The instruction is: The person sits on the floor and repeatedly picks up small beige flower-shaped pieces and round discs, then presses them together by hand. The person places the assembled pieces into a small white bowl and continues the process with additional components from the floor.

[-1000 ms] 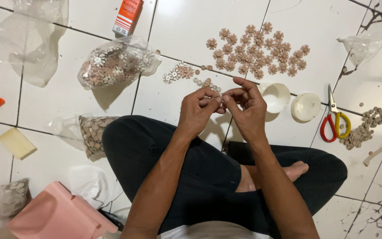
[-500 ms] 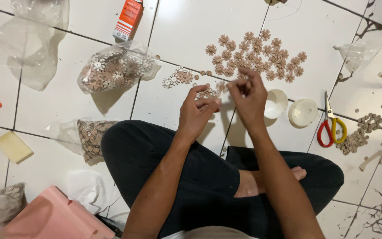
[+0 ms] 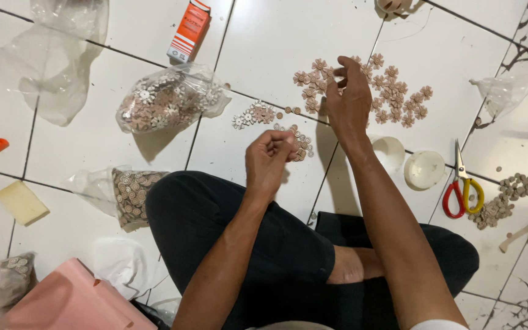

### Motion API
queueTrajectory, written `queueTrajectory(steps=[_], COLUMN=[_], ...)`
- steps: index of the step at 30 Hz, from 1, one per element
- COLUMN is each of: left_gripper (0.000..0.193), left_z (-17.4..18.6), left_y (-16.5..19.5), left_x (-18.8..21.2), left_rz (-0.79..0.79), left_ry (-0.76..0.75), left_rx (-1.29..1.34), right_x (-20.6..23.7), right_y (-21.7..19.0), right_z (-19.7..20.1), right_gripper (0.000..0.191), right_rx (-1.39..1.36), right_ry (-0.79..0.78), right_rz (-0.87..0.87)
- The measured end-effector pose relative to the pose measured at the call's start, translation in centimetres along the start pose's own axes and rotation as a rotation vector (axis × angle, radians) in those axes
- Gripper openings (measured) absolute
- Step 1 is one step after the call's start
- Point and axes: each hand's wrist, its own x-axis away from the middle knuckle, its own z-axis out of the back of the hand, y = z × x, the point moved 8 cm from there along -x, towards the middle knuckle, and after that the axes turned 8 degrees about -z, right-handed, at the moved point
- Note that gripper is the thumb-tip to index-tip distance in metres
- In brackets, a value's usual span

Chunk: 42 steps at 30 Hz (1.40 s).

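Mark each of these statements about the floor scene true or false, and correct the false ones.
1. The right hand reaches over the spread of flower-shaped pieces. True.
2. The scissors lie to the left of the person. False: they lie on the right, beside the two white cups.
3. The left hand has its fingers curled together. True.
4. The orange box stands inside a plastic bag. False: it lies on bare tile.

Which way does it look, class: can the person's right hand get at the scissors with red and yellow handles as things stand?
Probably yes: the scissors lie on open tile beside the right hand, nothing between.
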Motion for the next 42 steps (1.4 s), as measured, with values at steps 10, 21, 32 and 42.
queueTrajectory(steps=[10,21,32,42], left_gripper=[0.036,0.036,0.012,0.019], left_z=[3.2,4.3,4.6,0.4], left_y=[2.2,1.8,3.2,1.8], left_x=[0.3,0.5,0.1,-0.5], left_rz=[-0.267,-0.197,-0.262,-0.119], left_ry=[0.205,0.308,0.391,-0.076], left_rx=[0.237,0.351,0.261,-0.264], right_x=[6.4,7.7,6.0,10.1], right_y=[0.0,-2.6,-2.6,2.3], right_z=[-4.6,-5.1,-7.3,-2.4], right_gripper=[0.051,0.055,0.058,0.051], right_rx=[-0.012,0.015,-0.148,-0.511], right_ry=[-0.300,-0.285,-0.311,-0.396], right_rz=[0.080,0.081,-0.285,-0.314])
